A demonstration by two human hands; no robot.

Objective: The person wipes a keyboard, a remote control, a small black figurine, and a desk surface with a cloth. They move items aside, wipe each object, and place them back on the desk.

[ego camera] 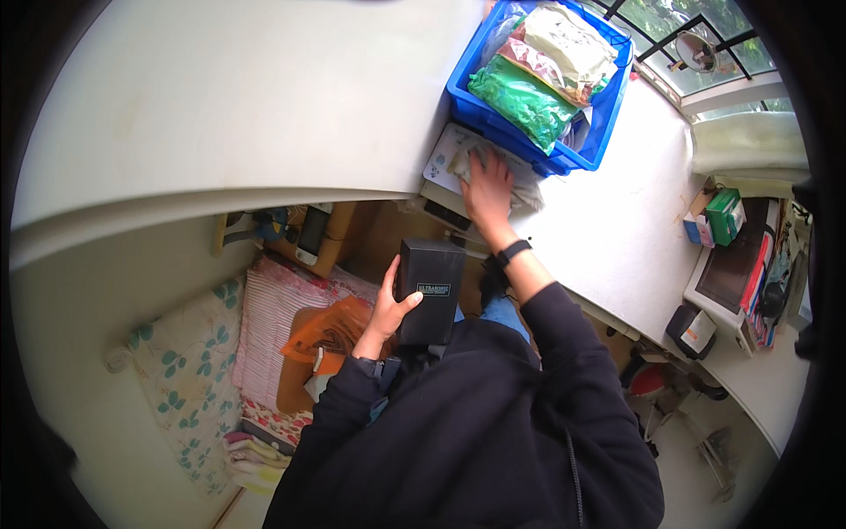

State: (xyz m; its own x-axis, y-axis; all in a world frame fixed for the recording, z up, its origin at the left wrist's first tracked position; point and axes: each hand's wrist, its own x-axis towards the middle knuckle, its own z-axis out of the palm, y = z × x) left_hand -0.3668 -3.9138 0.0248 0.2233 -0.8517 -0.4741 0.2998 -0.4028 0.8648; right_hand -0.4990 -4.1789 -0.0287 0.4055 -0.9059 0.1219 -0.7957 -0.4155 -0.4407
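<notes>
A black upright box (431, 317) with a small printed label on its front is held in my left hand (390, 307). My thumb presses the front face and an extended finger lies along the left side; the other fingers are partly hidden. Farther forward, my right hand (490, 192) rests palm down over a crumpled pale cloth (527, 192). Whether its fingers grip the cloth or only press on it does not show. Under the cloth is a white patterned surface (444, 155), just in front of a blue plastic crate (512, 135).
Green and pale plastic packages (529, 99) fill the crate. A white tabletop (615, 218) runs right to a small green box (724, 215) and a white appliance with a dark front (730, 271). Below left are folded striped cloth (274, 324) and an orange bag (324, 330).
</notes>
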